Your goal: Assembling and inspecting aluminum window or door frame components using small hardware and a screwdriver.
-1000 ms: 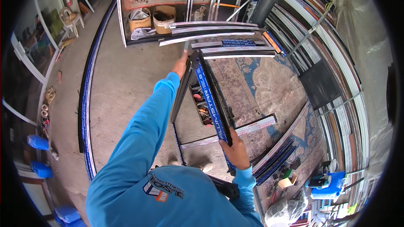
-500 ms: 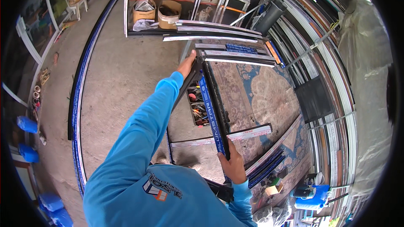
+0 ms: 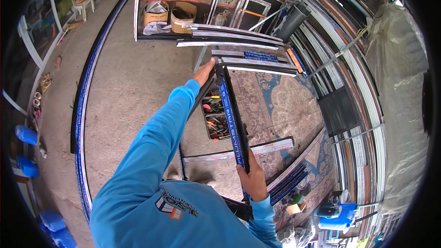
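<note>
Both my hands hold a dark aluminium frame (image 3: 233, 121), whose long bar carries blue protective film and slants across the middle of the view. At its far corner my left hand (image 3: 205, 72) is closed around the profile, thumb up along the edge. Lower down the same bar, my right hand (image 3: 254, 180) wraps round it, fingers partly hidden behind. A second dark bar runs from the far corner back toward me, partly covered by my left sleeve. Under the frame, on the floor, lies a tool tray (image 3: 217, 126) with mixed hand tools.
White-filmed profiles (image 3: 236, 44) lie at the far side, with cardboard boxes (image 3: 183, 17) behind. A patterned carpet (image 3: 294, 105) covers the floor to the right, beside racked long profiles (image 3: 367, 156). Long blue-filmed bars (image 3: 81, 124) stretch along the left floor. A plastic chair (image 3: 82, 2) stands far left.
The held frame has turned slightly, so the long bar looks narrower and more of the tool tray shows. Both hands keep their grip; the view has shifted a little.
</note>
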A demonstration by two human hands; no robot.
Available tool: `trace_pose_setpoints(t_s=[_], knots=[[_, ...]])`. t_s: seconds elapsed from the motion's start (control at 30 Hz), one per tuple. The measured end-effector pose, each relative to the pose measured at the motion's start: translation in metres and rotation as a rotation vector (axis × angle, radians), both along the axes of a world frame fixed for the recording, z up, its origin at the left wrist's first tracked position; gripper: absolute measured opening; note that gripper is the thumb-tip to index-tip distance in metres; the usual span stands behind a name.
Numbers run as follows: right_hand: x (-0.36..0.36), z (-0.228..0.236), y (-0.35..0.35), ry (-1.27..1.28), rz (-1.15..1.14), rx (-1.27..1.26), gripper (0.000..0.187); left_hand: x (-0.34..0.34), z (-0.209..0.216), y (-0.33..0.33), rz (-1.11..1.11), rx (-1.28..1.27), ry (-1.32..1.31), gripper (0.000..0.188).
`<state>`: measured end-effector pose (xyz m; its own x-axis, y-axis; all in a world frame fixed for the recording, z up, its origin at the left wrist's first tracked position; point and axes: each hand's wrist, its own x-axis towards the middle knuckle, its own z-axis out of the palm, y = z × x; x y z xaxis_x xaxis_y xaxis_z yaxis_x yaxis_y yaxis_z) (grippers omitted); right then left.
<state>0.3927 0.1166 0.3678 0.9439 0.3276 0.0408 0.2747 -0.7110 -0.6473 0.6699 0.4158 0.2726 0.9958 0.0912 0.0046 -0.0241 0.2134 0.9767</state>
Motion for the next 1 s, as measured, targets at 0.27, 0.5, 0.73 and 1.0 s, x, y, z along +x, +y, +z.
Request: trace_pose_setpoints(t_s=[0.27, 0.5, 0.73, 1.0], knots=[[-0.003, 0.004, 0.002, -0.011, -0.029, -0.008, 0.061, -0.021, 0.026, -0.007, -0.009, 0.033, -0.051, 0.084], [-0.003, 0.007, 0.005, -0.075, 0.0, -0.032, 0.064, 0.0, 0.008, -0.001, 0.007, 0.202, -0.133, 0.073], [0.001, 0.016, 0.008, 0.036, 0.005, -0.064, 0.068, 0.004, 0.018, -0.002, 0.016, 0.323, -0.052, 0.064], [0.009, -0.006, -0.008, 0.153, 0.067, 0.079, 0.068, 0.003, 0.009, -0.002, 0.111, 0.261, -0.108, 0.07]])
